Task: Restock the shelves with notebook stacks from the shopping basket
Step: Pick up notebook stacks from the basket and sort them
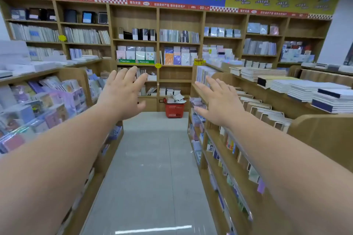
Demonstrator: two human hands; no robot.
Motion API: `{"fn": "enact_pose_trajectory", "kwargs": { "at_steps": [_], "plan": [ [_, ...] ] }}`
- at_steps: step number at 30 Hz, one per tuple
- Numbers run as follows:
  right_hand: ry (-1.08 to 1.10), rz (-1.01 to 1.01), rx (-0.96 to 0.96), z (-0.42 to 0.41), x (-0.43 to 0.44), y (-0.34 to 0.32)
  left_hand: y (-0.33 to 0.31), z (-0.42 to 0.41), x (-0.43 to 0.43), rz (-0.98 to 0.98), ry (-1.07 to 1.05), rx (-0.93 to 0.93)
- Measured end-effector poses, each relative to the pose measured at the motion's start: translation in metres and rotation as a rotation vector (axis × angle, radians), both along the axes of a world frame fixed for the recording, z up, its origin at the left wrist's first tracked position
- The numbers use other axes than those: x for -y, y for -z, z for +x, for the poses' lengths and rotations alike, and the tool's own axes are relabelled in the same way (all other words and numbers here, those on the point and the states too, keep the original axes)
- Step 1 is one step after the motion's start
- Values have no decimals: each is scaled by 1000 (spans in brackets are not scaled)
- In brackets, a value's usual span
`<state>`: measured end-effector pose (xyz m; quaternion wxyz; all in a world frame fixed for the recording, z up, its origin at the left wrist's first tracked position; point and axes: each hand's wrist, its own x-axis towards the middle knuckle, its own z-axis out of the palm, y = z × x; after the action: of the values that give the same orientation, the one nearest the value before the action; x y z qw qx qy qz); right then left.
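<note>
Both arms stretched out, left hand (122, 93) and right hand (219, 101) splayed and holding nothing, red plastic shopping basket (174, 108) far down the aisle.

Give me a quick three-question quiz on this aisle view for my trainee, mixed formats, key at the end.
1. True or false: the left hand and the right hand are both open and hold nothing.
2. Where does the red plastic shopping basket stand?
A. on the grey tiled floor at the far end of the aisle
B. on top of the shelf unit at the right
C. hanging from one arm
3. Missing word: the notebooks in the basket stick out ___ its rim.

Key: 1 true; 2 A; 3 above.
</note>
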<state>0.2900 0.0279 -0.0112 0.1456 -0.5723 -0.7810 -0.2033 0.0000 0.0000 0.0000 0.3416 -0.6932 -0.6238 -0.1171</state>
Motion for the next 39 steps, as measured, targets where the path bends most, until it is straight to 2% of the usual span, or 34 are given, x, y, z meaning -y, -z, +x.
{"fn": "enact_pose_trajectory", "kwargs": {
  "at_steps": [6,16,22,29,33,39],
  "plan": [
    [15,-89,-38,-27,-95,30,35,-16,-97,-79,-8,236],
    [103,-200,-42,-93,-307,28,41,-71,-328,-219,26,222],
    [117,-277,-40,-103,-442,48,57,-86,-467,-303,21,203],
    [135,-306,-44,-82,-634,98,99,-59,-654,-375,-3,219],
    [106,-373,-126,-60,-748,109,115,-29,-759,-433,-31,268],
    [69,-418,-138,-48,-918,124,131,-7,-908,-486,-30,226]
  ]
}}
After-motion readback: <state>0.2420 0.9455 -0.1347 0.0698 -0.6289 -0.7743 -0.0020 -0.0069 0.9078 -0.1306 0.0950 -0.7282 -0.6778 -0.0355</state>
